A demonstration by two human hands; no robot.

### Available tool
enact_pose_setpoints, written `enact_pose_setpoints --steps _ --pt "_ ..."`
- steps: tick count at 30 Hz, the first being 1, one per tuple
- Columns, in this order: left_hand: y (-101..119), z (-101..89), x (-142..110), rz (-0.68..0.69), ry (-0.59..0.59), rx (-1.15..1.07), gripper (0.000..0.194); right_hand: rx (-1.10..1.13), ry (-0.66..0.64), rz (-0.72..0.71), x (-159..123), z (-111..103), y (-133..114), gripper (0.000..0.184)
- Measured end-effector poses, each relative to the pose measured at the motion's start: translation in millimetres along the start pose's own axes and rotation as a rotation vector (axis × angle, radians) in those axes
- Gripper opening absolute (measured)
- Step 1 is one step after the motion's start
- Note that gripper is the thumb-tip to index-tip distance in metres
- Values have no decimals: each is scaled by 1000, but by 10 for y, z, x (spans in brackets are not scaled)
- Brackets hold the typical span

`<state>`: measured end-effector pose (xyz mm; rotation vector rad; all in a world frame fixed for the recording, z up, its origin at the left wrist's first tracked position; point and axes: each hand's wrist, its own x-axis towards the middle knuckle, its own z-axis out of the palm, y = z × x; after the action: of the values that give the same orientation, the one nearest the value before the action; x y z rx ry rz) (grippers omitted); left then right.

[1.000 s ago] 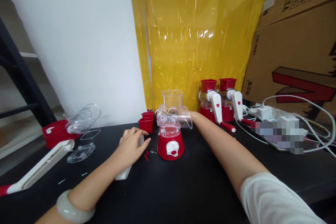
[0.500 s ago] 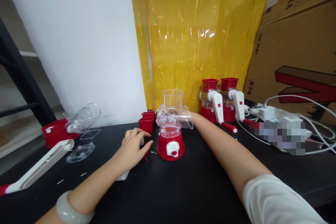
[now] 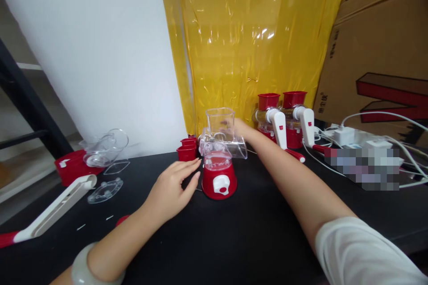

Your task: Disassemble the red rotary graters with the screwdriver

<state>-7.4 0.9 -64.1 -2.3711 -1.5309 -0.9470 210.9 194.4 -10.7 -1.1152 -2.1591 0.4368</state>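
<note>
A rotary grater with a red base [image 3: 219, 182] and a clear plastic hopper body [image 3: 220, 151] stands upright in the middle of the black table. My left hand [image 3: 172, 189] is just left of the base, fingers stretched forward and thumb apart, holding nothing I can see. Behind the clear hopper is my right hand [image 3: 238, 127]; its fingers show only dimly through the plastic, so its grip is unclear. Red hopper cups [image 3: 186, 152] stand beyond my left fingertips. A small red piece [image 3: 122, 220] peeks out beside my left forearm.
Two assembled graters with white cranks [image 3: 278, 129] stand at the back right, near white cables and chargers [image 3: 344, 135]. On the left lie a white crank handle [image 3: 60, 209], a clear flat part [image 3: 105, 190] and another red base [image 3: 75, 167]. A cardboard box [image 3: 377, 58] stands at right.
My left hand has moved right, closer to the grater base, and the white part beneath it is no longer visible. My right hand has risen behind the hopper. The view has shifted slightly.
</note>
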Motion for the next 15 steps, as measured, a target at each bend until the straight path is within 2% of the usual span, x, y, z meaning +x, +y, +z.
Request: enact_pose_setpoints --steps 2,4,6,7,10,15 --pt "22 37 -37 -45 -81 -8 45 -20 123 -21 25 -179 -76 25" --pt "45 64 -65 -80 -126 8 49 -56 346 -79 3 -355 -183 26" --pt "72 70 -76 -86 -133 29 50 -20 519 -106 -69 -496 -327 38" --pt "88 67 -75 -87 -130 41 50 2 553 -132 -122 -546 -414 45" --pt "137 54 -58 -106 -126 79 50 21 542 -223 -324 -613 -718 58" --pt "187 64 -29 -138 -157 106 53 -78 388 -296 -613 -554 -1095 66"
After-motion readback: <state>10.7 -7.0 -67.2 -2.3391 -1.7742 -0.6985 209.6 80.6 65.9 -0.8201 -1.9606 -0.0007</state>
